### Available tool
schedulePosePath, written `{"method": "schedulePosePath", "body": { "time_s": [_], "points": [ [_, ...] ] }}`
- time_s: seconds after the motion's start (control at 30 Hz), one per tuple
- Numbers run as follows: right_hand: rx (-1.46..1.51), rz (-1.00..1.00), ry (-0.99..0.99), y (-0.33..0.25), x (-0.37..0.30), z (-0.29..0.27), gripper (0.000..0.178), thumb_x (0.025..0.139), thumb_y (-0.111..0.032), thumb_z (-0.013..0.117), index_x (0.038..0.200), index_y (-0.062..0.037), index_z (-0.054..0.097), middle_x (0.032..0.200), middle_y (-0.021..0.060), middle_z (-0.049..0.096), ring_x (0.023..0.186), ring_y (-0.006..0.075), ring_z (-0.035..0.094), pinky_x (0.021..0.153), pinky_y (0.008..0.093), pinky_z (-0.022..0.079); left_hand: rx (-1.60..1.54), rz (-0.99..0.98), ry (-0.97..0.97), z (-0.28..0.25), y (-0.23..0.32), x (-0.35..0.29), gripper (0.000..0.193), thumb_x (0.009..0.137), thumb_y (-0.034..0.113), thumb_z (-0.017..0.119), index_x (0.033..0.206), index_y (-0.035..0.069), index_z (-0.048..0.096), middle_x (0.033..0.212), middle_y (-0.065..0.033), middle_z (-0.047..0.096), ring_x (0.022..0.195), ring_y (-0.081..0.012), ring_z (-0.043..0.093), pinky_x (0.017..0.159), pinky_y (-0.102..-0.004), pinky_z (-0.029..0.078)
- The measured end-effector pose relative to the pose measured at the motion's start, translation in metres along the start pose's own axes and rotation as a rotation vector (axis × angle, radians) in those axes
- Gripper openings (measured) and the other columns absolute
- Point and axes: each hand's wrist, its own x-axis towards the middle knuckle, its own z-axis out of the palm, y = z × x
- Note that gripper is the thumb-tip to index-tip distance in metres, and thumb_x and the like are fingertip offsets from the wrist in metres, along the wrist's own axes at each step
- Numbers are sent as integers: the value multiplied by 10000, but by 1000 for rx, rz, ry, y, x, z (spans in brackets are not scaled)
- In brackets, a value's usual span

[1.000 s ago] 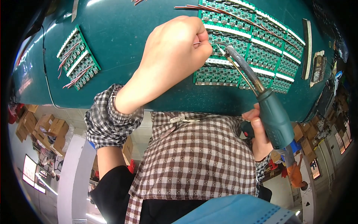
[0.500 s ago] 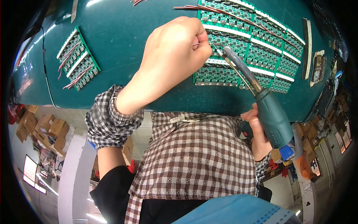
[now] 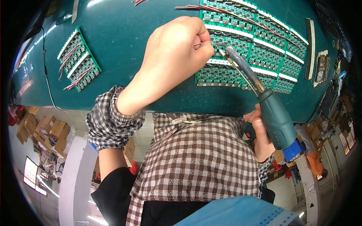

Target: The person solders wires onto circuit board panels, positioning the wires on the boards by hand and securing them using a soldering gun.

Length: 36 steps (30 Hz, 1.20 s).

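My left hand (image 3: 177,47) is closed in a pinch around a thin wire (image 3: 198,43), over the left side of the green circuit boards (image 3: 264,52). In my right hand (image 3: 261,135) is a soldering gun (image 3: 277,118) with a dark green body and a blue rear end. Its bent metal tip and a thin feed tube (image 3: 243,75) point at the boards, close to my left fingertips. The exact spot where tip and wire meet the board is too small to make out. Red, white and dark wires (image 3: 226,14) lie across the upper boards.
A smaller board piece (image 3: 79,60) with wires attached lies at the left of the green table (image 3: 124,22). More wires (image 3: 139,2) sit at the far edge. To the right are a metal strip (image 3: 310,49) and a worn, stained block (image 3: 321,69). A cable (image 3: 47,79) runs down the left side.
Both hands and the soldering gun stay almost in place. Behind the gun, an orange-clad shape in the background has shifted slightly right, and the gun's blue end shows more clearly.
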Motion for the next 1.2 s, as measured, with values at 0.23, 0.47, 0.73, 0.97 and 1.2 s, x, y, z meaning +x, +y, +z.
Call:
{"method": "schedulePosePath", "body": {
  "time_s": [0.23, 0.47, 0.73, 0.97, 1.2],
  "points": [
    [-52, 41, -8, -3, 0, 1, 380, 784, -88, 651, 1079, 112, 518, 761, 106, 574, 709, 207, 578, 692, 365, 511, 28, -3, -2, 0, -1, 0, 77, 696, 47, 620, 731, 5, 566, 633, -54, 540, 573, -120, 529, 548, -246, 447],
    [-61, 37, -20, -3, 1, 1, 378, 783, -92, 652, 1075, 109, 520, 765, 106, 577, 710, 207, 580, 695, 360, 510, 41, 9, 6, 0, -1, 0, 75, 692, 46, 623, 728, 7, 568, 634, -53, 545, 567, -121, 528, 543, -247, 444],
    [12, -4, -13, -2, 1, 2, 387, 784, -75, 641, 1093, 119, 512, 762, 114, 575, 710, 212, 580, 690, 371, 511, 46, 57, 11, 0, -4, 1, 66, 685, 38, 632, 718, 22, 576, 638, -46, 544, 565, -116, 518, 539, -238, 433],
    [20, -7, -21, -2, 1, 1, 389, 789, -70, 634, 1101, 124, 507, 764, 108, 576, 716, 215, 579, 694, 374, 510, 11, 57, 42, 2, -4, 1, 62, 660, 64, 631, 683, 38, 579, 668, -108, 588, 618, -278, 594, 557, -366, 481],
    [-2, 10, -18, -1, 0, 1, 384, 788, -73, 638, 1096, 118, 510, 771, 104, 577, 718, 213, 579, 697, 367, 511, 43, 31, -20, -2, -4, 4, 62, 686, 50, 625, 708, 18, 576, 617, -45, 542, 564, -109, 526, 547, -237, 437]
  ]
}}
